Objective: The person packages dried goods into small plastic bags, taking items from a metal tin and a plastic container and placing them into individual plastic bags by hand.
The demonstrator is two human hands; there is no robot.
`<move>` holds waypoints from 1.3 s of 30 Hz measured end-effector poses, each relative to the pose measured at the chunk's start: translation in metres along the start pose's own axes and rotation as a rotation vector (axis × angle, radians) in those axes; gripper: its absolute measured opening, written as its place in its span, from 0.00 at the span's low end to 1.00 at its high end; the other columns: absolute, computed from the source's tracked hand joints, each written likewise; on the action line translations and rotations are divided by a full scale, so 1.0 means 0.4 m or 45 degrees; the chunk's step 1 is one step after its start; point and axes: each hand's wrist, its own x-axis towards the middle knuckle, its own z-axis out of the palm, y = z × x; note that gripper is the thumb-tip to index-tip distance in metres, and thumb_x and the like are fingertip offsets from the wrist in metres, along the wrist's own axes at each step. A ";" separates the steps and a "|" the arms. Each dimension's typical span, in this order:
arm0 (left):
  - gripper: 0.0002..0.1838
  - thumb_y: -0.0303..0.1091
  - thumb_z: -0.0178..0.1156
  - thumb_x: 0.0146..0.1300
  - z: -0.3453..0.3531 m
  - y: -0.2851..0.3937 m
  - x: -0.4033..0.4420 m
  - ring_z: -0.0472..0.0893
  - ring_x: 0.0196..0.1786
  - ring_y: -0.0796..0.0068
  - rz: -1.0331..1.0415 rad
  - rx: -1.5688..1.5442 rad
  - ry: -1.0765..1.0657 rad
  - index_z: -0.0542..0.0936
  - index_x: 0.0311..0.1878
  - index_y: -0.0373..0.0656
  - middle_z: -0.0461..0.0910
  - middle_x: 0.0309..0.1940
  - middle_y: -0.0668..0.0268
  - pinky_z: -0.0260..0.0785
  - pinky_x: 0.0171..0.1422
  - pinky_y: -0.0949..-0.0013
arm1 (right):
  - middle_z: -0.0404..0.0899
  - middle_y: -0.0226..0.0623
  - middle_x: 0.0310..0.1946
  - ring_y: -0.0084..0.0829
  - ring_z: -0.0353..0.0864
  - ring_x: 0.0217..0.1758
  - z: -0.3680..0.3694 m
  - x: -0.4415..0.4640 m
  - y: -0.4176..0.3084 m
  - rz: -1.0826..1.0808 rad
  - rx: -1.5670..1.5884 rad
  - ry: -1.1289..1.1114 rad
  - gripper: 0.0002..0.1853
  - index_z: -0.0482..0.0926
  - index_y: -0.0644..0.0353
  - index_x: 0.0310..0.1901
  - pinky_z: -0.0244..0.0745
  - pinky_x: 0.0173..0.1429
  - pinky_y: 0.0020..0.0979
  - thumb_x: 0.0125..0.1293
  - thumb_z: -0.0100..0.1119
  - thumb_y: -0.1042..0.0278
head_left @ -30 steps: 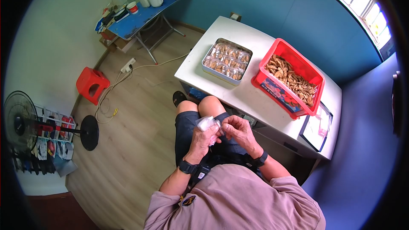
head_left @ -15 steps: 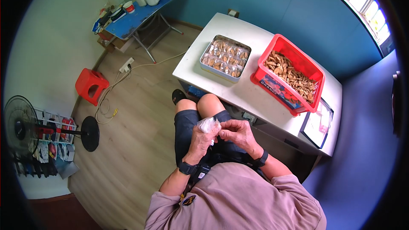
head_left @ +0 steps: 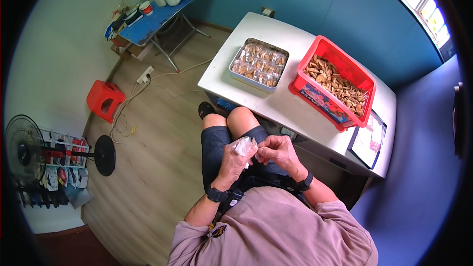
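Note:
My left hand is closed around a crumpled clear plastic bag above my lap. Whether it is one bag or a small bunch, I cannot tell. Close on its right, my right hand has thumb and fingers pinched together at the plastic's edge; what lies between the fingertips is too small to make out. On the white table ahead, a rectangular tin holds rows of small clear packets with brown dried slices. To its right stands a red plastic basket with loose brown dried slices inside.
A black-framed tray lies at the right end of the white table. On the floor to the left are a red stool, a power strip with cables and a standing fan. A blue folding table holds cups and pans.
The plastic in my left hand has spread a little and turned. My right hand's pinched fingers have shifted slightly at its edge. The tin and basket stay in place.

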 end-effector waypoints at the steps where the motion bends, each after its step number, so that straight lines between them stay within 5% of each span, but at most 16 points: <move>1: 0.12 0.40 0.67 0.63 0.000 0.002 0.000 0.74 0.21 0.85 0.001 0.002 -0.002 0.81 0.33 0.41 0.79 0.23 0.71 0.63 0.23 0.79 | 0.84 0.31 0.27 0.18 0.81 0.28 -0.001 0.000 0.000 0.014 0.007 -0.004 0.08 0.83 0.65 0.35 0.77 0.30 0.21 0.63 0.66 0.68; 22: 0.09 0.37 0.65 0.63 -0.014 -0.003 0.004 0.75 0.21 0.84 -0.156 -0.162 -0.075 0.80 0.35 0.41 0.78 0.23 0.71 0.65 0.24 0.79 | 0.83 0.32 0.26 0.21 0.82 0.28 -0.027 0.006 0.001 0.054 -0.040 0.042 0.08 0.79 0.64 0.34 0.77 0.31 0.21 0.65 0.60 0.67; 25: 0.07 0.33 0.63 0.63 -0.011 -0.010 0.007 0.75 0.22 0.85 -0.015 0.120 -0.085 0.78 0.35 0.41 0.77 0.23 0.72 0.66 0.24 0.78 | 0.82 0.31 0.26 0.19 0.81 0.26 -0.037 0.007 -0.004 0.063 -0.135 0.028 0.08 0.78 0.63 0.33 0.76 0.30 0.21 0.65 0.59 0.67; 27: 0.05 0.29 0.62 0.61 -0.019 -0.052 0.024 0.75 0.23 0.85 0.311 0.522 -0.019 0.77 0.35 0.40 0.76 0.23 0.73 0.69 0.26 0.78 | 0.82 0.31 0.26 0.19 0.81 0.26 -0.041 0.007 -0.006 0.076 -0.189 0.021 0.08 0.78 0.63 0.33 0.75 0.30 0.21 0.65 0.59 0.67; 37: 0.04 0.26 0.62 0.60 -0.001 -0.044 0.025 0.76 0.25 0.85 0.304 0.396 0.026 0.77 0.37 0.39 0.77 0.25 0.71 0.71 0.27 0.78 | 0.81 0.27 0.26 0.16 0.77 0.23 -0.030 0.007 -0.004 0.114 -0.163 -0.026 0.08 0.79 0.61 0.34 0.70 0.27 0.19 0.66 0.61 0.64; 39: 0.04 0.26 0.60 0.61 -0.008 -0.040 0.024 0.78 0.28 0.78 0.193 0.349 0.015 0.77 0.38 0.38 0.79 0.27 0.67 0.71 0.33 0.73 | 0.81 0.26 0.26 0.16 0.77 0.23 -0.035 0.008 -0.002 0.120 -0.150 -0.057 0.08 0.79 0.61 0.35 0.70 0.27 0.19 0.66 0.61 0.64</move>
